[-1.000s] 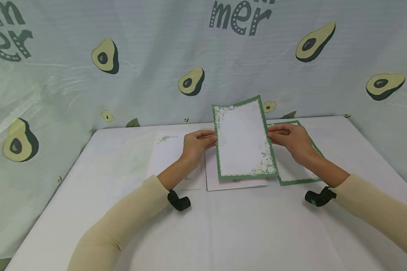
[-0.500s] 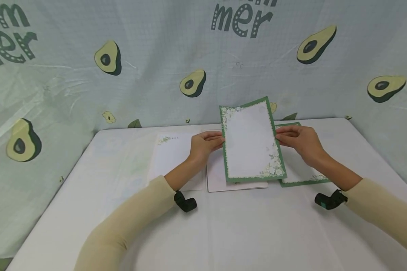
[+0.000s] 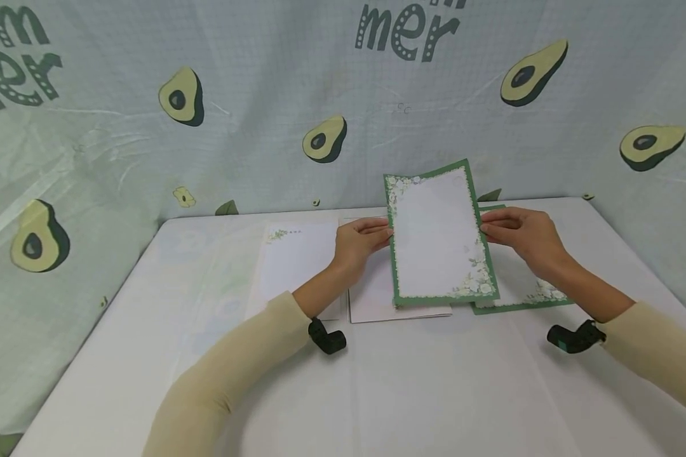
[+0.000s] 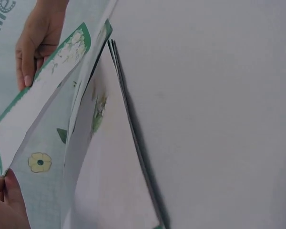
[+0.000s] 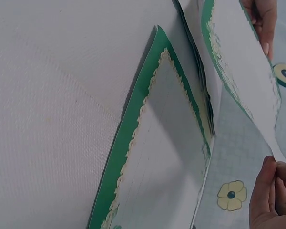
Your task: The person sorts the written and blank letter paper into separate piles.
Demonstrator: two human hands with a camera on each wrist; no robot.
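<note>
A sheet of paper (image 3: pixel 437 238) with a green border and white flowers in two corners is held up between both hands, slightly bowed. My left hand (image 3: pixel 361 246) pinches its left edge; my right hand (image 3: pixel 523 238) pinches the right edge. In the left wrist view the raised sheet (image 4: pixel 33 109) stands above a stack of papers (image 4: pixel 109 157). Below it on the table lies that pale stack (image 3: pixel 371 295), partly hidden. Under my right hand rests another green-bordered sheet (image 3: pixel 517 279), also shown in the right wrist view as a flat sheet (image 5: pixel 157 143).
Left of the stack lies a white sheet (image 3: pixel 297 254) with a small leafy print at its top. All lie on a white-covered table (image 3: pixel 434 381). Behind it hangs a pale curtain (image 3: pixel 251 127) printed with avocados. Dark wrist cameras sit on both wrists.
Both hands have carried the raised sheet to the right, from over the stack toward the green-bordered sheet on the table. Their hold on its edges is the same.
</note>
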